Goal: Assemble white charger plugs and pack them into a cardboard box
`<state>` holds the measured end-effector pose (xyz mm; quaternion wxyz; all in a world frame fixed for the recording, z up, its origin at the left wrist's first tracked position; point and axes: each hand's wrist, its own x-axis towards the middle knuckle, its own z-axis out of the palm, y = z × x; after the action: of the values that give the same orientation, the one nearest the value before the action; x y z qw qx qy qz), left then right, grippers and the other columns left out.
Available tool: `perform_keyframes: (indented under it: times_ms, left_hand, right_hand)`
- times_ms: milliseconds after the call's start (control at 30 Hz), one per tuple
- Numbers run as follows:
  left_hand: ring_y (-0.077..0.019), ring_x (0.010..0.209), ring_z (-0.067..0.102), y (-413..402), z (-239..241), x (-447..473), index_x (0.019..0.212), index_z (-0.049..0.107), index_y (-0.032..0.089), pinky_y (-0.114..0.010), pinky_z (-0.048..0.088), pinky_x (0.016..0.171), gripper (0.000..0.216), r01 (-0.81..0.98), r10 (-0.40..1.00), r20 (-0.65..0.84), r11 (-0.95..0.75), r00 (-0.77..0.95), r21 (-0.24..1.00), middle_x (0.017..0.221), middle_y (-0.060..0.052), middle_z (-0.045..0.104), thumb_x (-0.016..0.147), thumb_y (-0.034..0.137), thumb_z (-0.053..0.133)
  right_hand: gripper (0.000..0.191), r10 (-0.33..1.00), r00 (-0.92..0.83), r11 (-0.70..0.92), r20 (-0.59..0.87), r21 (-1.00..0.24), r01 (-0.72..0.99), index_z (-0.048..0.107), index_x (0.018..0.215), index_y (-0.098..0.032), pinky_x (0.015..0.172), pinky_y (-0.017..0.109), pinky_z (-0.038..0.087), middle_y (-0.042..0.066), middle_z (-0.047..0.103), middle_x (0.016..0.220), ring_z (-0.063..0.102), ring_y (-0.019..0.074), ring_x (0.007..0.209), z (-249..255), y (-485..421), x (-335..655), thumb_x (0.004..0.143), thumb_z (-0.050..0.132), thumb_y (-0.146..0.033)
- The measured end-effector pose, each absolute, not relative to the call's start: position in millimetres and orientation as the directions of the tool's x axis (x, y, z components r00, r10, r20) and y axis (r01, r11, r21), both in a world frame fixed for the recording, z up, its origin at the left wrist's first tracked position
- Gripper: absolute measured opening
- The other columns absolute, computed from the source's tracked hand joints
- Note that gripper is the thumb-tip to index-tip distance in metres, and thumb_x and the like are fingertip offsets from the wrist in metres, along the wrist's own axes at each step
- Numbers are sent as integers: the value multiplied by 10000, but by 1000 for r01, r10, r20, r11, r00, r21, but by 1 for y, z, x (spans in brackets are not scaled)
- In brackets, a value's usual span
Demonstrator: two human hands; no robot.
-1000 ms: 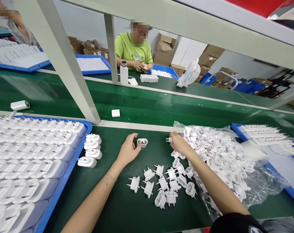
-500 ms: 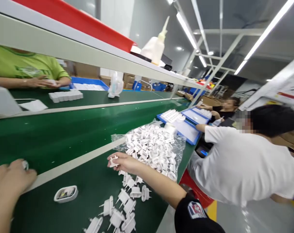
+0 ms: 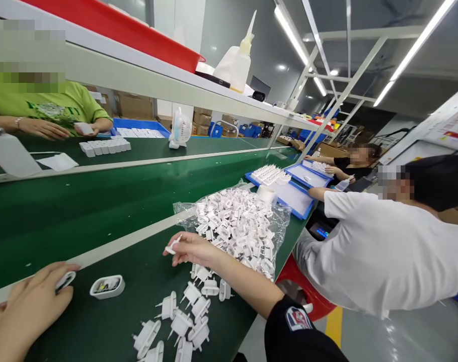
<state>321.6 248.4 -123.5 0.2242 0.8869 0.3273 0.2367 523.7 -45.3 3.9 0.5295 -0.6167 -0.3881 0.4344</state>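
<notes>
On the green bench [image 3: 100, 332]: an open white housing [image 3: 107, 287], loose pronged caps [image 3: 181, 323], a clear plastic bag [image 3: 282, 221], blue trays [image 3: 295, 212].

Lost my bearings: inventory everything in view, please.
plug caps: about twelve, white, loose on table
cap heap: one, white, on clear bag
open housing: one, white, between hands
belt: one, green, beyond table
fan: one, white, across belt
blocks: several, white, across belt
trays: several, blue, right, across belt
bin: one, red, overhead shelf
squeeze bottle: one, translucent, overhead shelf
stool: one, red, right
boxes: several, brown, background
co-workers: three, green, white, black tops, opposite, right
left hand: one, left, holding white part
right hand: one, black-sleeved, centre, holding cap
</notes>
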Motion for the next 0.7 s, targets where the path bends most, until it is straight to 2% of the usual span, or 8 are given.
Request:
perform_keyframes:
  times_ms: [100,167,200,300,367,500,600,700]
  left_hand:
    - [-311,1286,364,221,-105,313,1048,568,228,-545,250,1057,389,599,673,201,-731,711,328,1322,-91,464,676,205,457]
    - [-352,1321,303,196,-89,305,1137,564,244,-653,179,1024,461,678,715,113,-693,690,244,1398,-91,423,686,186,488]
    - [-350,1336,277,183,-82,301,1203,528,257,-679,160,1011,505,659,694,113,-715,711,233,1434,-85,381,706,181,480]
    - [-281,1345,283,150,-66,297,1282,469,224,-509,219,1087,583,486,539,83,-807,839,335,1432,-86,386,704,155,499]
    - [-269,1322,312,137,-63,297,1250,486,207,-458,241,1093,511,416,501,112,-807,858,419,1381,-88,445,740,202,524]
    - [-269,1168,439,122,-69,302,999,573,184,-420,354,1002,215,372,558,230,-755,797,541,1164,-91,564,804,273,544]
    - [-241,977,511,113,-78,308,987,551,177,-386,432,862,200,347,607,228,-678,762,648,990,-68,599,813,275,565]
    - [-232,922,508,107,-84,312,1001,545,178,-371,437,814,208,321,634,219,-622,741,714,941,-56,599,818,272,572]
  right_hand:
    - [296,948,283,-141,-143,-990,-26,557,1097,-137,716,332,531,64,605,1034,609,157,843,-7,-47,526,896,534,-353]
    - [302,955,248,-152,-165,-986,-68,573,1018,-145,623,272,519,52,637,937,622,140,747,-16,-45,527,860,572,-402]
    - [311,953,251,-156,-172,-984,-83,575,979,-154,590,249,504,48,649,901,628,139,722,-21,-42,527,828,601,-425]
    - [315,932,329,-147,-153,-988,-43,577,876,-178,583,233,481,32,662,835,635,155,738,-32,-29,524,726,675,-437]
    - [286,930,352,-130,-107,-991,42,578,857,-186,645,266,493,23,660,825,627,168,774,-35,-18,516,705,680,-406]
    - [184,952,299,-45,67,-935,352,612,905,-200,791,315,478,37,664,947,614,183,881,-31,4,491,763,616,-317]
    - [137,959,190,62,210,-812,580,637,919,-205,783,290,460,42,660,1003,598,178,919,-29,21,476,821,552,-251]
    - [128,975,95,83,199,-731,678,643,903,-187,728,271,447,45,667,955,602,166,850,-30,32,471,836,533,-197]
